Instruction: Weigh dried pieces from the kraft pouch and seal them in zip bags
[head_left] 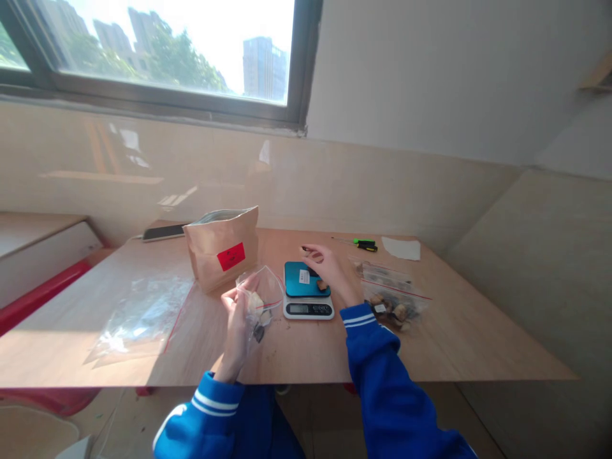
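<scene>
My left hand [235, 322] grips a clear zip bag [268, 293] by its side, above the table's front half. Pale and dark dried pieces lie inside the bag, and its mouth faces up. Over the scale my right hand [329, 268] is closed in a pinch on a small brown dried piece [312, 255]. The kitchen scale [291, 284] has a blue plate and a white body with a display I cannot read. A brown piece [322, 285] and a white label [305, 276] are on the plate.
An open kraft pouch [210, 252] with a red label stands behind my left hand. Flat clear bags [143, 319] lie left. Filled zip bags [396, 306] lie right of my right wrist. Screwdrivers [366, 245], white paper [401, 248] and a phone [164, 233] are farther back.
</scene>
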Motion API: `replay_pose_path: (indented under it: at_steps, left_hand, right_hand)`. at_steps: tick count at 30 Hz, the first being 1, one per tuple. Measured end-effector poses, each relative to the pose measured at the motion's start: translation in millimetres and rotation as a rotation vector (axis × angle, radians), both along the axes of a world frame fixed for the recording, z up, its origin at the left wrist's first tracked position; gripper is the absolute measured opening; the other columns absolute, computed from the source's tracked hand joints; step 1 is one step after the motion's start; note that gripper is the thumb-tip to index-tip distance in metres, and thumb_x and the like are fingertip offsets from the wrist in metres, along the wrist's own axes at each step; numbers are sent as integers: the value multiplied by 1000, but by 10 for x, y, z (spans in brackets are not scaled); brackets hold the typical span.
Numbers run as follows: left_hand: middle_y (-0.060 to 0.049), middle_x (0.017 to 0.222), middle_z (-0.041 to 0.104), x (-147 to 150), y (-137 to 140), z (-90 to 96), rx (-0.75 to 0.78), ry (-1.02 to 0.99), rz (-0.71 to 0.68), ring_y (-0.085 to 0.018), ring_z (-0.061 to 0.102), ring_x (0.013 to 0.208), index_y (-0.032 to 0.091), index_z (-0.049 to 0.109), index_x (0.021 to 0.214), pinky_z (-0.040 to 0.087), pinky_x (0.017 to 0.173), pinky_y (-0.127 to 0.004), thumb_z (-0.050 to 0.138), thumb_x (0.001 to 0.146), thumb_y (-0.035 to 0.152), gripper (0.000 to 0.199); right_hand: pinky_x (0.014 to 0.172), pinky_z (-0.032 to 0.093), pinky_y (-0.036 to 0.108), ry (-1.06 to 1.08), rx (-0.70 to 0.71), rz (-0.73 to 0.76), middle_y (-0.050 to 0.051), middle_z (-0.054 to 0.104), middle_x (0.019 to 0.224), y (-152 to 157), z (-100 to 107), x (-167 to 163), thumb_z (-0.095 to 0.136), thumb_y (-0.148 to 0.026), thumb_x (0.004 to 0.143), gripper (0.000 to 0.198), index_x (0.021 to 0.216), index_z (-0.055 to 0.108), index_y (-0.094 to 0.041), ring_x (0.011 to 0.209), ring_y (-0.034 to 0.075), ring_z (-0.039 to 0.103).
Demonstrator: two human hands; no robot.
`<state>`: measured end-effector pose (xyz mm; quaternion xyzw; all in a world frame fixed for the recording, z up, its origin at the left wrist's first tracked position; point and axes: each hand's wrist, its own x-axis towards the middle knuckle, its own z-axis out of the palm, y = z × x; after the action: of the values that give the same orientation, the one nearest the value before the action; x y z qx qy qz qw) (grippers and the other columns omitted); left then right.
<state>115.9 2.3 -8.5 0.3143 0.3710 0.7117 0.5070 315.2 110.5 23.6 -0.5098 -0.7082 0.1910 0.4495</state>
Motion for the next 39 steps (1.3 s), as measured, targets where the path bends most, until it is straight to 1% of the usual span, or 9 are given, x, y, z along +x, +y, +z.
replay_pose_path:
  at_steps: [4,7,14,20,25,28,31,34,39]
  left_hand:
    - [-7,120,63,39,-23,22,-12,42,-13,-17,61,110,21,45,97,51,82,-29,58,85,44,29]
    - [-7,121,62,60,-49,57,-1,37,-1,-17,61,108,21,44,95,51,79,-29,57,85,45,29]
    - [-8,123,61,10,-83,77,-18,55,8,-18,59,108,21,44,96,48,82,-31,52,87,47,28]
    - [-6,118,63,19,-120,94,-5,52,3,-17,60,106,22,47,99,49,82,-32,54,86,47,29]
    - [-7,115,63,36,-114,31,-26,44,4,-17,63,92,22,50,100,51,69,-27,58,83,50,34]
    - [-5,104,65,47,-101,-29,-79,39,2,-12,60,70,22,48,99,48,57,-24,60,80,52,37]
    - [-4,106,65,52,-108,-29,-59,20,20,-13,62,77,23,44,96,50,64,-25,60,81,50,35]
    - [-7,117,63,40,-134,39,-12,19,0,-17,62,101,22,43,98,50,82,-32,55,85,49,32]
    - [-9,122,61,16,-179,123,0,43,-2,-19,57,115,21,46,98,46,93,-34,54,87,47,30]
  right_hand:
    - [86,50,30,10,38,311,5,63,121,-361,408,-238,66,-30,81,44,124,59,-26,100,16,61]
    - [93,48,33,-75,-34,434,4,59,128,-444,493,-260,70,-31,78,49,126,57,-29,113,18,56]
    - [99,43,43,-220,-111,-9,14,63,117,-66,-218,139,65,-20,80,30,109,66,-15,112,25,58]
    - [97,42,48,-232,-77,-88,12,69,103,-24,-478,225,64,-8,75,21,93,69,-16,105,27,60]
    - [88,49,37,-81,-45,-32,9,71,102,-153,-82,22,64,-20,80,20,100,68,-17,96,21,65]
    - [88,50,31,91,-11,189,6,69,111,-348,308,-130,61,-31,85,27,110,65,-21,99,17,64]
    - [92,47,31,49,5,324,3,66,118,-478,519,-141,54,-36,90,28,113,65,-25,107,17,61]
    - [91,47,33,-85,-14,135,7,66,112,-459,368,33,53,-30,90,23,106,68,-21,102,18,62]
    - [92,45,43,-282,-112,-142,10,68,93,-371,-263,386,68,-7,70,19,87,71,-15,96,25,62]
